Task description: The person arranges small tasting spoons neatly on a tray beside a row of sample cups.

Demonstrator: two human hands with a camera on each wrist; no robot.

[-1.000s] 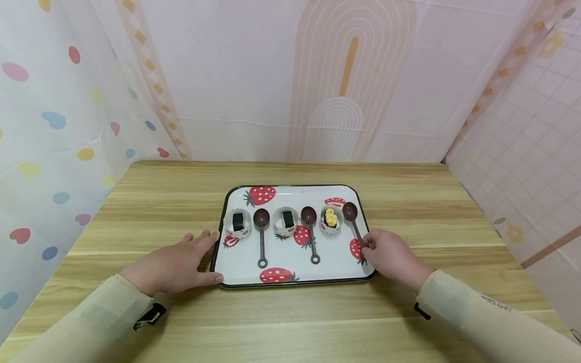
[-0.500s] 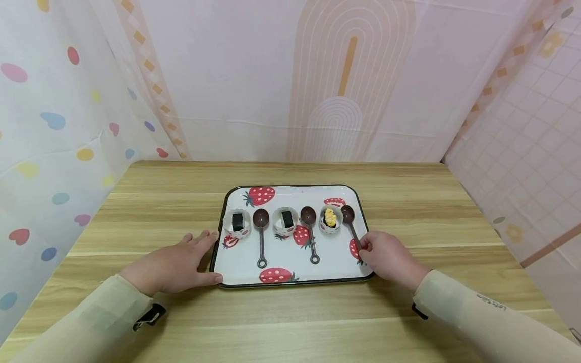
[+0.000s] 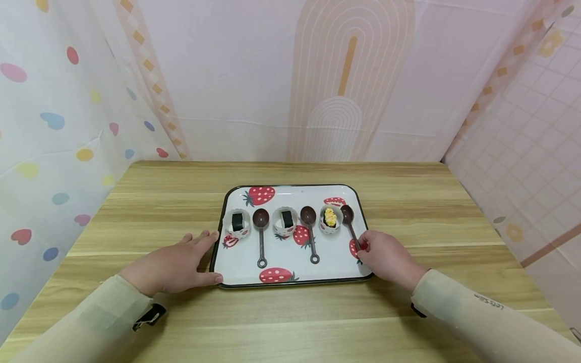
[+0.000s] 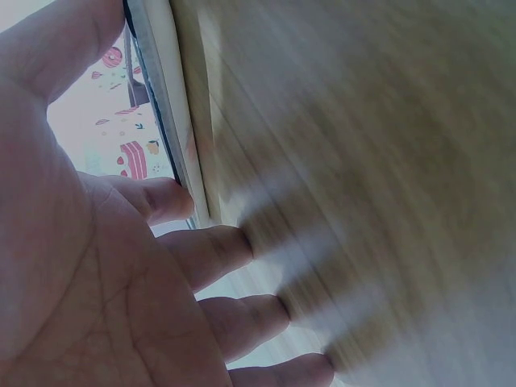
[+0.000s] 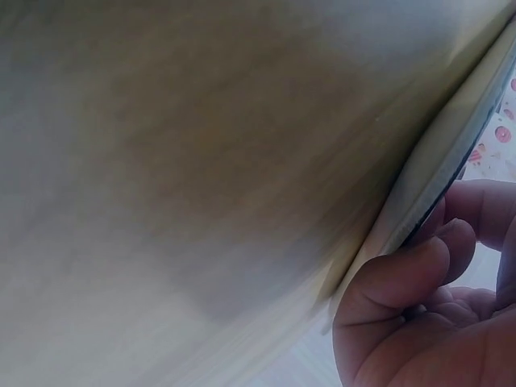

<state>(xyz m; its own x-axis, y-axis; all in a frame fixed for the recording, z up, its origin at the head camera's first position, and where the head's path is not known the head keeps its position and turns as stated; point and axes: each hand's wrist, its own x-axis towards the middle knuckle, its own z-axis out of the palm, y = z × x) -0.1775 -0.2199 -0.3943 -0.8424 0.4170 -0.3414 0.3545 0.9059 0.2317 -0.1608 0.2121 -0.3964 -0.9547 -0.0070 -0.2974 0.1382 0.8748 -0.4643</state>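
Observation:
My left hand [image 3: 174,264] touches the left edge of a white, black-rimmed strawberry tray [image 3: 290,259], thumb and fingers spread; in the left wrist view its fingers [image 4: 250,322] are nearly straight. With its fingertips, my right hand [image 3: 388,256] pinches the handle of a brown spoon [image 3: 347,214] lying along the tray's right side. The handle's end is hidden by the hand. Beside this spoon's bowl stands a small paper cup [image 3: 330,230] holding a yellow-topped piece of sushi [image 3: 330,218]. In the right wrist view the fingers [image 5: 395,282] are curled beside the tray's rim.
Also on the tray are a left brown spoon [image 3: 261,237], a middle brown spoon [image 3: 310,234], and two cups [image 3: 239,233] with black-wrapped sushi [image 3: 287,219]. Under the tray is a wooden table [image 3: 290,322]. Patterned curtains [image 3: 227,101] hang behind and at both sides.
My right hand has shifted the right spoon slightly left, so its bowl now lies close against the yellow-topped sushi's cup. The left hand has stayed in place.

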